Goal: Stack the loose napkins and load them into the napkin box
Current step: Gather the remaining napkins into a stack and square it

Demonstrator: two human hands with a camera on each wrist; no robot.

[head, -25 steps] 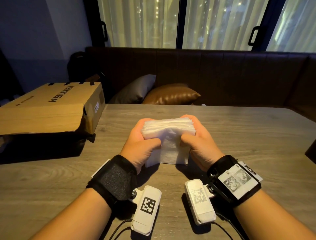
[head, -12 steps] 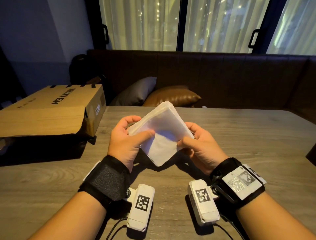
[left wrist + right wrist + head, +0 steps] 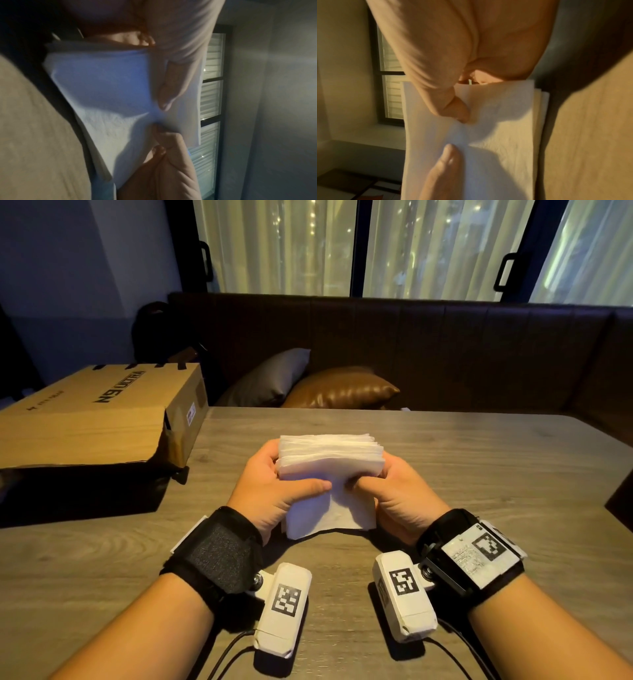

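A thick stack of white napkins (image 3: 330, 474) stands on edge on the wooden table (image 3: 479, 474), squared between both hands. My left hand (image 3: 274, 491) grips its left side, thumb pressed on the near face. My right hand (image 3: 390, 491) grips the right side, thumb on the same face. In the left wrist view the napkins (image 3: 106, 88) fill the centre, with my left thumb lying across them. In the right wrist view the napkins (image 3: 496, 135) sit under both thumbs. No napkin box is in view.
A large cardboard box (image 3: 96, 419) lies on the table's left side. Behind the table runs a dark bench with a grey cushion (image 3: 274, 378) and a brown cushion (image 3: 342, 390). Curtained windows are beyond.
Half a second ago the stack was tilted with a corner up and lifted; now it is turned back square and stands on its lower edge on the table, both hands still holding it.
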